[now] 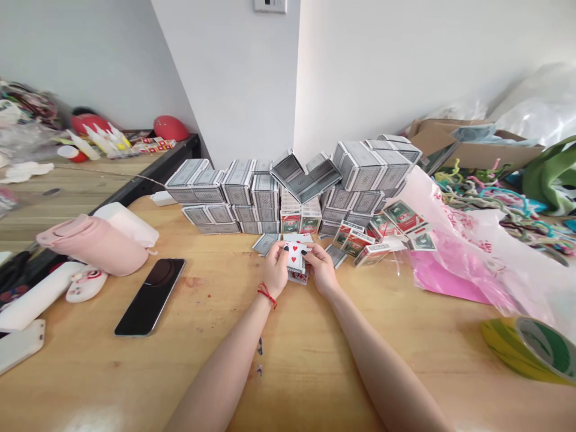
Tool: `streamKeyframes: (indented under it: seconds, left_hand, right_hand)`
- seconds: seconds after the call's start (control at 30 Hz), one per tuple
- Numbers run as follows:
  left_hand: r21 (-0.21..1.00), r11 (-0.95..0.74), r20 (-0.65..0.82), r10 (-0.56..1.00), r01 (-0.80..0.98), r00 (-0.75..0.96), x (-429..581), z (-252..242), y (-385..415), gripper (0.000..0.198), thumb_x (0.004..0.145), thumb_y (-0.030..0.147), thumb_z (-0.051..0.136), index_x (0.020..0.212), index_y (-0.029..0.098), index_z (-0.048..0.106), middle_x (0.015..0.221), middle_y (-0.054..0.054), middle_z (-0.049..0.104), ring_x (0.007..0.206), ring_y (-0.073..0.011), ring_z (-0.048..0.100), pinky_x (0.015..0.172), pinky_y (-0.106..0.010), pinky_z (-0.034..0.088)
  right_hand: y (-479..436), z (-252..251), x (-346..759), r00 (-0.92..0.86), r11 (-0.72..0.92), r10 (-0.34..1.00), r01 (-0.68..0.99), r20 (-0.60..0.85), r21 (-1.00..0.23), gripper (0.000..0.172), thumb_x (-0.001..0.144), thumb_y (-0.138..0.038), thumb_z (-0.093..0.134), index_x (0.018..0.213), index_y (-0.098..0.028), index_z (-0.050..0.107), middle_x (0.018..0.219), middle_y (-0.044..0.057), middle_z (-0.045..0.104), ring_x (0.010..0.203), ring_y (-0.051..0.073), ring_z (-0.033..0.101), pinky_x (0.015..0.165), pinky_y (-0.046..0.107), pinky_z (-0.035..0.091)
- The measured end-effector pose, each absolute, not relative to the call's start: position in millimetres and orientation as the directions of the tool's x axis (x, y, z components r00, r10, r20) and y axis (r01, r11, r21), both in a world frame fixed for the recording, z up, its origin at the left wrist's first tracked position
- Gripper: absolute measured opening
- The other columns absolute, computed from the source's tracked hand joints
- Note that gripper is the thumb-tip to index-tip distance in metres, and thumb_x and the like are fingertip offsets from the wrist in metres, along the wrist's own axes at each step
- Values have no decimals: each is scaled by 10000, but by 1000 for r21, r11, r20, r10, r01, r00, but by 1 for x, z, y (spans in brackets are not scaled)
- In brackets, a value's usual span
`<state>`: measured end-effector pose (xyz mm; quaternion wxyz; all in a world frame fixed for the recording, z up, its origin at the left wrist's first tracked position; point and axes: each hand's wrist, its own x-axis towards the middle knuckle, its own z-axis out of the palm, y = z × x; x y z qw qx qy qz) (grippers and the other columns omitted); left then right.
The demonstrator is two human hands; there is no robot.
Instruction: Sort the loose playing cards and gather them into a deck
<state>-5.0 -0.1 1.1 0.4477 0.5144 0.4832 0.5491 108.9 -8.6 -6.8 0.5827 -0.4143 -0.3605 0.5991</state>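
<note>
Both hands meet over the wooden table [315, 360] and pinch the same small stack of playing cards [296, 255], whose top card shows red hearts. My left hand [275, 270], with a red string at the wrist, grips the stack's left side. My right hand [320, 267] grips its right side. A card box [298, 276] lies just under the hands. One face-down card [264, 243] lies left of the stack, another [336, 255] to the right. Behind stands a wall of stacked grey card boxes [252, 195].
A black phone [150, 295] lies at the left, beside a pink pouch [96, 243] and white items. Loose red-green card boxes [382, 234] sit near a pink plastic bag [454, 258] at the right. A tape roll [535, 348] sits at the right edge. Coloured cords [499, 201] lie behind.
</note>
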Motion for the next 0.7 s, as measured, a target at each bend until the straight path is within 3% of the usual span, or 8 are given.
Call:
streamKeyframes:
  seconds: [0.2, 0.5, 0.7]
  left_hand:
    - [992, -120, 122, 988, 23, -98, -5, 2, -1, 139, 747, 203, 388, 831, 179, 496, 603, 18, 484, 495, -87, 430, 437, -179, 356]
    - [973, -230, 231, 969, 15, -84, -9, 6, -2, 119, 723, 164, 356, 678, 176, 466, 603, 17, 440, 516, -88, 396, 460, -193, 311]
    - [982, -185, 181, 978, -30, -101, -9, 1, 0, 112, 724, 263, 471, 669, 174, 432, 533, 51, 387, 476, -73, 377, 456, -184, 310]
  right_hand:
    - [-9, -5, 106, 23, -77, 995, -402, -94, -913, 165, 634, -248, 549, 793, -207, 529, 614, -42, 543, 495, 101, 483, 466, 209, 387]
    - [-8, -8, 100, 20, -77, 995, -461, -97, -884, 81, 595, -197, 560, 670, -203, 528, 667, -31, 570, 557, 114, 507, 513, 225, 409]
    - [-10, -6, 102, -63, -116, 993, -518, -97, -847, 111, 598, -185, 550, 703, -200, 520, 640, -39, 561, 501, 101, 505, 460, 222, 420]
